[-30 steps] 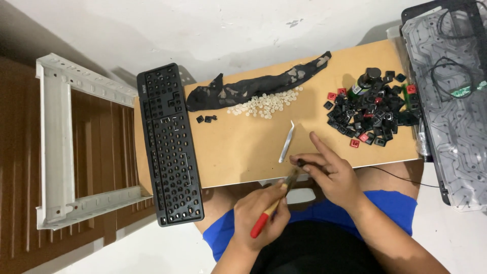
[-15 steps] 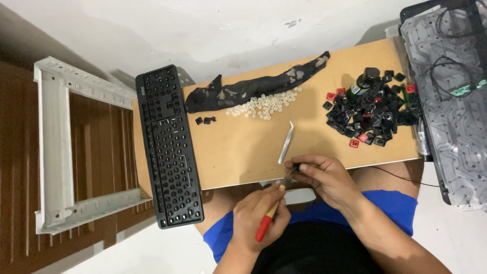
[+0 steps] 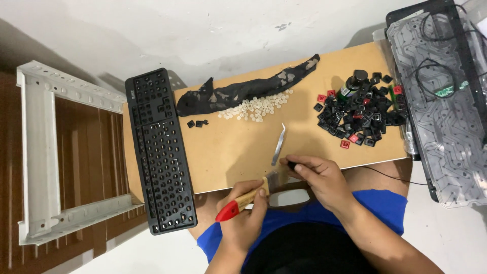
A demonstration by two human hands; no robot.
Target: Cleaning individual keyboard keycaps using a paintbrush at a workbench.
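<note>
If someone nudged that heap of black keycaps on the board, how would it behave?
The keycaps would probably scatter rather than move together, since they lie loose and jumbled. Each looks small and hollow, so likely light. Some sit close to the edge of the board, so a push toward it might send a few over.

- The board point(image 3: 228, 152) across the lap is matt, smooth fibreboard-like wood, tan.
- The brush point(image 3: 243, 200) in the left hand point(image 3: 243, 223) has a pale wooden handle with a glossy red tip.
- The keycap point(image 3: 291, 164) pinched by the right hand point(image 3: 319, 180) looks like black plastic.
- The tweezers point(image 3: 278, 144) are shiny metal.
- The keyboard point(image 3: 160, 152) is matt black plastic.
- The cloth point(image 3: 243, 91) is dark, crumpled fabric.
- The membrane sheet point(image 3: 441, 106) looks translucent, glossy plastic.
</note>
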